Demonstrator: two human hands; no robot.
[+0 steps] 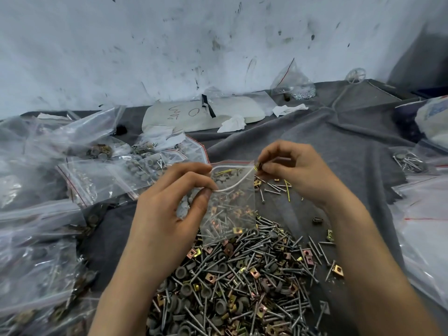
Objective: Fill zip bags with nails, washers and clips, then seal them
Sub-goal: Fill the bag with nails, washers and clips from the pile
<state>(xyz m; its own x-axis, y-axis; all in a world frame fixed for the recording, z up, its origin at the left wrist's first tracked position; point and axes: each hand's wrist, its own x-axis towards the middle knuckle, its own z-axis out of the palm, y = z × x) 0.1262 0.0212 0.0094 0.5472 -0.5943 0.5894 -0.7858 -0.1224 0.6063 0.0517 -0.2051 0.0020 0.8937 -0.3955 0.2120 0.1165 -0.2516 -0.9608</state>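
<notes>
Zip bag (230, 204) pinched between left hand (169, 204) and right hand (291, 170).

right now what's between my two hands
The bag, mouth open: the left hand pinches its near lip, the right hand pinches its right top corner. The head view shows it.

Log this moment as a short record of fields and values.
bag: clear zip bag, mouth open, not sealed
left hand: left hand pinches the near lip of the mouth
right hand: right hand pinches the top corner nearest it
under the bag: loose pile of nails, washers and clips on grey cloth
at the left: filled bags in a heap
</notes>
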